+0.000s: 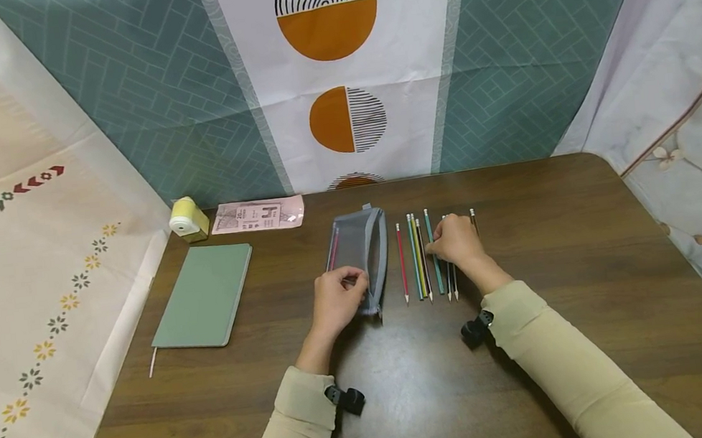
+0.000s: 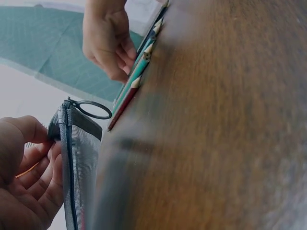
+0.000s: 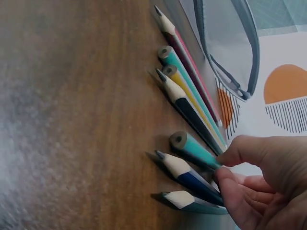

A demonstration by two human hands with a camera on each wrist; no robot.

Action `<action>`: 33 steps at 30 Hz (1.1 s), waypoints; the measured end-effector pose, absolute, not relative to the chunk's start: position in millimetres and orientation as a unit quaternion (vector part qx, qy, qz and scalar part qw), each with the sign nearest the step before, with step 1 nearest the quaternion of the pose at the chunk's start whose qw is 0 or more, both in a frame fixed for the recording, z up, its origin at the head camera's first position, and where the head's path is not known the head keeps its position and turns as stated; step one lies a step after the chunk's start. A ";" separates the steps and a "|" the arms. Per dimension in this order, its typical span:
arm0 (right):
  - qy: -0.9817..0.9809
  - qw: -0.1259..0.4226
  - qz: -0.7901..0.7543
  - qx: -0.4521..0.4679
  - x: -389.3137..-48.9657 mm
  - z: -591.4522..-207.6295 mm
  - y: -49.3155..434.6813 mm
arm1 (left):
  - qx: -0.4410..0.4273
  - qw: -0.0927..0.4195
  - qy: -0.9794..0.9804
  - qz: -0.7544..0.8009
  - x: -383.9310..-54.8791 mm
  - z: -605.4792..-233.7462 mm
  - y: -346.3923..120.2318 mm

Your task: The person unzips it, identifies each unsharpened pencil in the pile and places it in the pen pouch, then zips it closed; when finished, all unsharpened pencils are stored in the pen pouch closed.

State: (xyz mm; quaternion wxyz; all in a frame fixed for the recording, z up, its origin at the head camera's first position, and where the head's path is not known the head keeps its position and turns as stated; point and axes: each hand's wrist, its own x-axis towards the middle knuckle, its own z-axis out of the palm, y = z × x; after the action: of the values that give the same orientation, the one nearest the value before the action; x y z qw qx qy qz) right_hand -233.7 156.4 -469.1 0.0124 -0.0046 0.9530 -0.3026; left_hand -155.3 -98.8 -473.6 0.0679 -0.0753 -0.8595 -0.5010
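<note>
With thumb and fingers, my left hand pinches the near edge of a grey mesh pencil case, whose zipper gapes along its right side. A pink pencil-like stick shows through the mesh. A zipper ring hangs at the case's near end in the left wrist view. My right hand pinches a green pencil with an unsharpened end between thumb and fingers. To its left lie a red pencil and green, yellow and black ones; two dark pencils lie under the hand.
At the left lies a green notebook with a ribbon. Behind it are a yellow-and-white container and a pink packet. Another pencil shows beyond the right hand. Patterned cloths hang around the wooden table.
</note>
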 end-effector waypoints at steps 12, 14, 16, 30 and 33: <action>0.905 0.105 -0.413 0.003 -230.7 -465.1 166.2 | -0.075 0.075 -0.860 -0.499 -155.9 -471.9 -99.1; 0.888 0.118 -0.445 0.002 -230.4 -465.4 167.6 | -0.077 0.078 -0.860 -0.499 -156.4 -471.7 -99.2; 0.869 0.132 -0.476 0.003 -229.9 -465.6 168.7 | -0.077 0.080 -0.860 -0.499 -157.0 -471.9 -99.2; 0.796 0.188 -0.576 -0.005 -224.6 -459.6 161.8 | -0.070 0.084 -0.858 -0.502 -157.3 -471.8 -100.1; 0.781 0.192 -0.594 -0.008 -224.7 -460.1 158.5 | -0.070 0.087 -0.855 -0.507 -157.6 -471.7 -100.2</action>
State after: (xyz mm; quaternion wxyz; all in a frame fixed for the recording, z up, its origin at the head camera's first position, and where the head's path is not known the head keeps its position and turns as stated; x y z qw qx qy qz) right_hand -224.7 158.5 -460.1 0.1915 -0.0081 0.7810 -0.5943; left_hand -157.6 -100.2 -471.7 0.0870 -0.0697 -0.8548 -0.5069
